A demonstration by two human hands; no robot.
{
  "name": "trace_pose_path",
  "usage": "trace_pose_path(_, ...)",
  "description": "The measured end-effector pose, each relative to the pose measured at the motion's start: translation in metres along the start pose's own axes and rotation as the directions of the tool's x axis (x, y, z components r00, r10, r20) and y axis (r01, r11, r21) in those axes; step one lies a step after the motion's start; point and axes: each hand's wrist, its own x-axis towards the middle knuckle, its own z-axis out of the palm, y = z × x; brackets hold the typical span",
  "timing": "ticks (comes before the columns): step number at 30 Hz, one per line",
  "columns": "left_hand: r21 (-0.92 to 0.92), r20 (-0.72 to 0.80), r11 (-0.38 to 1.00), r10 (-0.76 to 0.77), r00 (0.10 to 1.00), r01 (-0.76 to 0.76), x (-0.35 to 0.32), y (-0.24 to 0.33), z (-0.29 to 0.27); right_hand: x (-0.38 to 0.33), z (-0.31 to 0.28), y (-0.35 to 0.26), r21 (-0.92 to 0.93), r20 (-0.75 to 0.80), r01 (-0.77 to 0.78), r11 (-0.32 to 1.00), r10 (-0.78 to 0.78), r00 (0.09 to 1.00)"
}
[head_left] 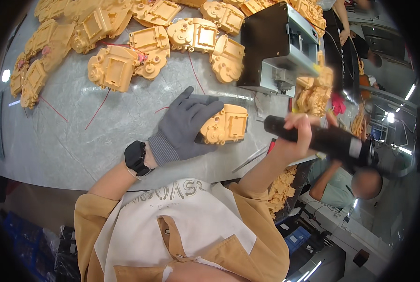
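My left hand [188, 123], in a grey knitted glove, presses a yellow-orange plastic housing [226, 124] from its left side. The fingers curl over its edge, and the thumb side reaches toward the far edge of the table. Dark edges of a block or fixture show under the housing. Raised to the right of it, my bare right hand [301, 129] is wrapped around a black electric screwdriver [329, 141]. The tool lies nearly level, clear of the housing, and is smeared by motion.
Several more housings [191, 35] crowd the far side of the grey table [88, 155], some trailing thin red wires. A black and silver machine [278, 49] stands beyond the held housing. Tweezers [252, 160] lie near the front edge. A co-worker [334, 185] sits at right.
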Motion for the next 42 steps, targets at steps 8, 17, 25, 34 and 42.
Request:
trace_pose_path(8,0.014,0.002,1.000,-0.004,1.000,0.004,-0.001,-0.002,0.000,-0.014,0.015,-0.026,0.279,0.050,0.072,0.958,-0.089,0.995)
trace_pose_path(17,-0.027,-0.013,1.000,-0.011,1.000,0.011,-0.003,0.000,-0.001,-0.033,-0.032,0.018,-0.232,-0.212,-0.088,0.969,0.038,0.977)
trace_pose_path(25,-0.023,-0.119,0.999,0.027,0.993,-0.030,-0.002,0.001,-0.003,-0.033,-0.024,0.017,-0.066,-0.256,-0.036,0.997,0.018,0.966)
trace_pose_path(34,0.087,-0.257,0.985,0.164,0.952,-0.147,-0.019,0.003,-0.010,-0.042,0.020,-0.047,0.451,0.108,0.045,0.891,-0.105,0.989)
trace_pose_path(42,0.041,-0.256,0.987,0.161,0.953,-0.155,-0.018,0.006,-0.011,-0.048,0.041,-0.042,0.474,0.217,-0.100,0.875,-0.006,0.976)
